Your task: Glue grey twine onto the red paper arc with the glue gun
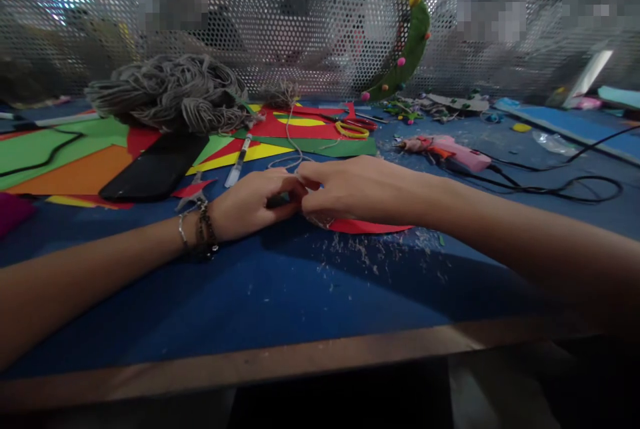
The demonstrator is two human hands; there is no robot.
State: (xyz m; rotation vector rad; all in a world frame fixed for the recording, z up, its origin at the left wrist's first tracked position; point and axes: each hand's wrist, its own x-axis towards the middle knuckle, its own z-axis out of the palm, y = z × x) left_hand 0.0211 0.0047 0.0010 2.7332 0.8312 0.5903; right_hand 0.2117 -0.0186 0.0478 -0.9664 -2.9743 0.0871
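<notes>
Left hand: fingers curled, thumb and forefinger rounded toward each other with a gap between them, tips meeting those of the other hand; whether they grip anything is hidden.
Right hand: thumb and forefinger bent in close together at that same spot; cannot tell whether they are shut on anything.
Grey strand: runs down to the meeting fingertips from their far side, with a loose curve just beyond them; its end is hidden among the fingers.
Red piece: flat on the bench, partly under the right hand.
Pale fibre scraps: scattered between the red piece and the front edge of the bench.
Bracelets: on the left wrist.
Marker: beyond the left hand, tilted across coloured sheets.
Black phone: left of the marker, partly over the sheets.
Yellow-handled scissors: beyond the right hand.
Pink glue gun: toward the bench's right side, cord trailing right.
Grey yarn heap: near the far edge, left.
Green curved piece: upright at the far edge, dotted with pompoms.
</notes>
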